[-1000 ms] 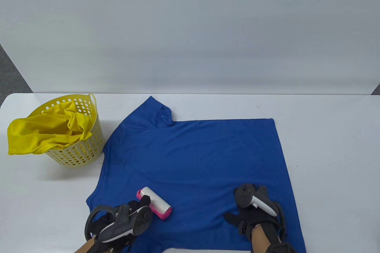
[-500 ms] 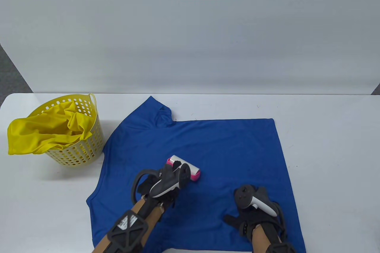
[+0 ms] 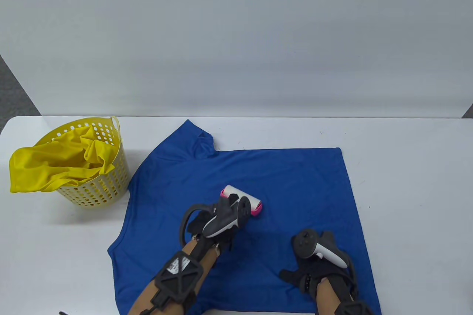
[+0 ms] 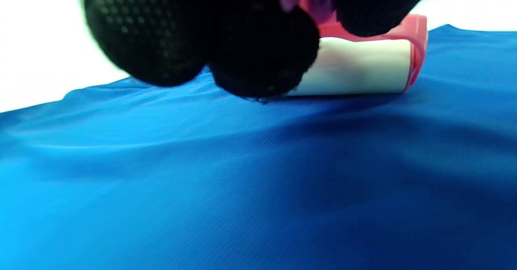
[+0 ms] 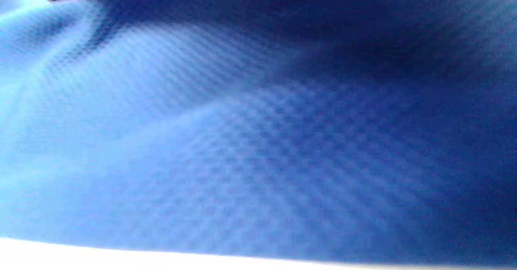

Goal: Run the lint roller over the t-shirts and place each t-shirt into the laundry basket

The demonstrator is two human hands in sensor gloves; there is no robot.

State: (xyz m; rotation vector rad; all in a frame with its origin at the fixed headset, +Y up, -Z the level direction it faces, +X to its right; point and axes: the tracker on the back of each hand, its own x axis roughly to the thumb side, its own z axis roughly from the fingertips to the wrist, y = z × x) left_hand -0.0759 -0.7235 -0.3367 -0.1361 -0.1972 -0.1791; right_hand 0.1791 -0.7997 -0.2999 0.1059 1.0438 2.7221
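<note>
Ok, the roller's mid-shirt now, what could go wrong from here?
The sticky lint roller in the left hand may lift or bunch the blue t-shirt; the left wrist view already shows ripples, and only the right hand pins it, at the near edge. Later, the yellow t-shirt hanging over the laundry basket rim could slip out or leave little room.

Left hand curled, right hand flat.

The lint roller handle is hidden under the left hand.
</note>
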